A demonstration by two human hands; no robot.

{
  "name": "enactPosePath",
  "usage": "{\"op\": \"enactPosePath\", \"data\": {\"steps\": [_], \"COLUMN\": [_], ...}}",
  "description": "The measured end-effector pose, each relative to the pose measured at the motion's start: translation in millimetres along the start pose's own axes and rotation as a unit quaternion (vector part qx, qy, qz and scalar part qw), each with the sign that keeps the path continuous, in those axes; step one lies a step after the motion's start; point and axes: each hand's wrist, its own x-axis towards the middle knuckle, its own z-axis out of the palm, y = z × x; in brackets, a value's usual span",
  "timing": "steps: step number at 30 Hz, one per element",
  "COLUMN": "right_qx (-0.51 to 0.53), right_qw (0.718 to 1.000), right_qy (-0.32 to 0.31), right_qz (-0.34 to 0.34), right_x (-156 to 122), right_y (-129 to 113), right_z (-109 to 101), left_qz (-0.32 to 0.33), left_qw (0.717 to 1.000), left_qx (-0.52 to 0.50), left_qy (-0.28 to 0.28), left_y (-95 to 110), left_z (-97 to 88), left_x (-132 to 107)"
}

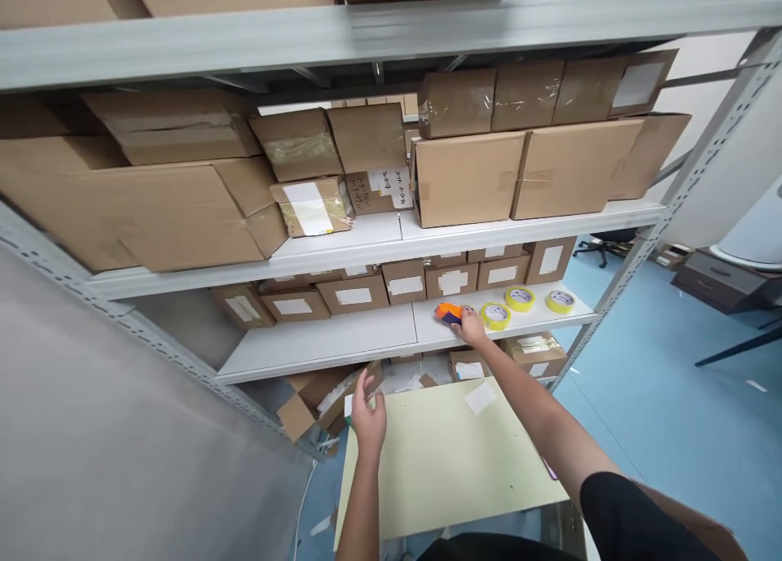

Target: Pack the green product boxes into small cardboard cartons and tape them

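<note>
My right hand [471, 327] reaches out to the lower shelf [342, 341] and closes on an orange tape dispenser [448, 313] lying there. Three yellow tape rolls [520, 299] lie on the same shelf just right of it. My left hand [367, 414] hovers over the far left corner of a pale yellow board [440, 463] below me, fingers loosely curled and apart, nothing in them. A white label [481, 397] lies on the board.
A grey metal rack holds brown cardboard boxes [467, 178] on the middle shelf and small labelled boxes [403, 284] at the back of the lower one. Torn cartons [318, 398] lie underneath. Blue floor, a dark cabinet [709, 280] and chair legs are at right.
</note>
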Motion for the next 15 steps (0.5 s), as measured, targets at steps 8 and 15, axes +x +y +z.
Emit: {"op": "enactPosePath", "data": {"steps": [8, 15], "right_qx": [0.024, 0.031], "right_qw": [0.993, 0.984], "right_qy": [0.015, 0.057], "right_qz": [-0.111, -0.165], "right_x": [-44.1, -120.7], "right_y": [-79.2, -108.0], "right_z": [4.6, 45.1], "left_qz": [0.026, 0.002], "left_qw": [0.999, 0.999], "left_qx": [-0.044, -0.040], "left_qy": [0.003, -0.006], "left_y": [10.4, -7.6], "left_z": [-15.7, -36.4], "left_x": [28.7, 36.5]}}
